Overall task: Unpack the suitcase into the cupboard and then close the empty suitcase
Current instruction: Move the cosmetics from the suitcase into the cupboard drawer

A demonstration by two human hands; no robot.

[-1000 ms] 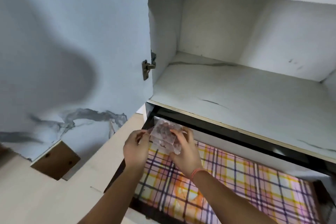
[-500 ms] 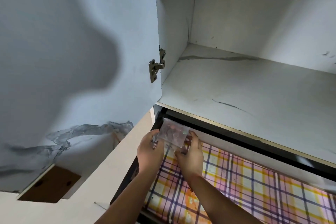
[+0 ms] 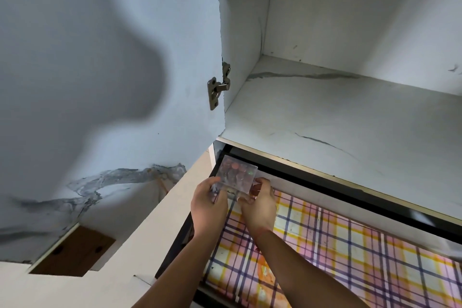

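Both hands — left hand (image 3: 208, 204), right hand (image 3: 260, 204) — pinch the clear box (image 3: 236, 174) between them, over the drawer (image 3: 350, 252).

The clear box (image 3: 236, 174) holds blurred, unidentifiable bits.

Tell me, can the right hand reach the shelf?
Probably yes. The door stands open and the shelf lies just above the right hand, with nothing between. But that hand and the left hand both hold the box, so it would have to let go or bring the box along.
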